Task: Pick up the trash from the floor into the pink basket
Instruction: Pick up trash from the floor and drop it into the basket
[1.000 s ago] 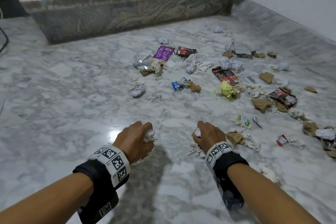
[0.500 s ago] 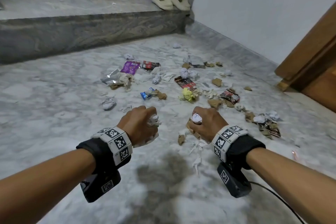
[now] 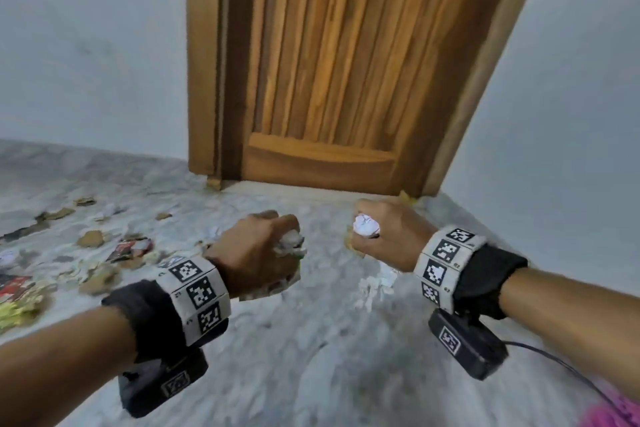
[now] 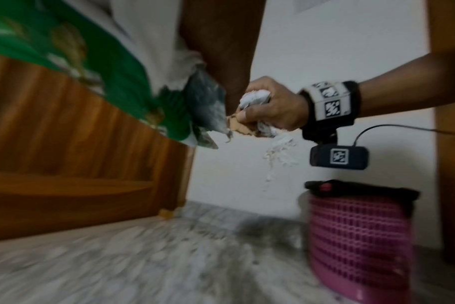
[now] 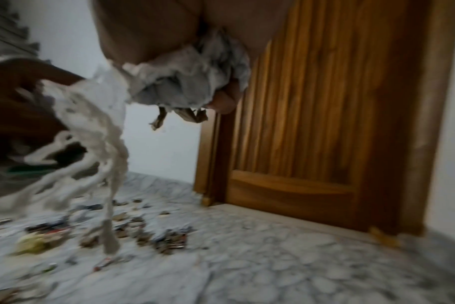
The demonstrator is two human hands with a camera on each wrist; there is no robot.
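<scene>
My left hand (image 3: 266,250) grips a wad of crumpled white paper (image 3: 290,242) and wrappers above the floor. In the left wrist view a grey foil wrapper (image 4: 207,107) sticks out of that fist. My right hand (image 3: 381,236) grips a white paper ball (image 3: 366,225) with brown scraps, and torn white shreds (image 3: 375,284) dangle under it. The right wrist view shows the same wad (image 5: 190,82) and shreds (image 5: 91,133) up close. The pink basket (image 4: 356,236), lined with a black bag, stands on the floor below and beyond the right hand; only its edge (image 3: 616,409) shows in the head view.
A wooden door (image 3: 329,80) stands straight ahead between pale walls. Loose trash (image 3: 131,250) lies scattered over the marble floor (image 3: 311,374) to the left. A cable (image 3: 561,364) runs from the right wrist camera.
Both hands have risen from the floor with their trash and swung right. The view has turned from the trash pile and steps to the door, and the basket has come into sight.
</scene>
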